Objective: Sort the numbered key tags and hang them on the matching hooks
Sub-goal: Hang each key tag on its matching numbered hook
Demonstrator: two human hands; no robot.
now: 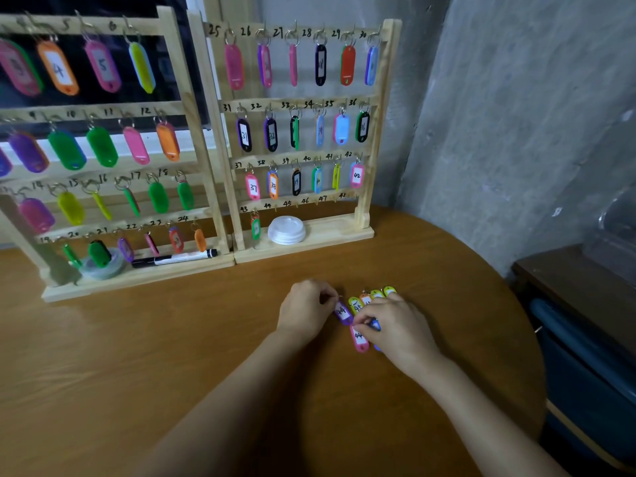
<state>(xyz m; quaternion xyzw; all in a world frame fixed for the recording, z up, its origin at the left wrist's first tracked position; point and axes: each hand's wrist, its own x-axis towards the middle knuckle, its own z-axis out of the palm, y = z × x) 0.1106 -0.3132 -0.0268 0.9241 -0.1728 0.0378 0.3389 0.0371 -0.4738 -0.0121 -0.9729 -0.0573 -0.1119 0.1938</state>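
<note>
Counter (172, 356): brown wood with a rounded edge.
Left rack (192, 132): wooden, upright at the back left; hung tags (101, 146) on hooks numbered up to 24.
Right rack (382, 132): upright, touching the left rack; hooks numbered 25 to 48, hung tags on 25 to 43.
Left hand (306, 311): grip narrow, pinching the ring of the purple tag (343, 313).
Right hand (399, 328): grip narrow, pinching the top of the pink tag (359, 340); blue tag (375, 326) partly under its fingers.
Lids (286, 230): white stack on the right rack's base.
Marker (173, 259): lying on the left rack's base.
Purple tag: tilted, between the hands; number unclear.
Pink tag: flat on the counter, just below the purple tag.
Loose tags (356, 304): yellow and orange, in a row on the counter just beyond the right hand.
</note>
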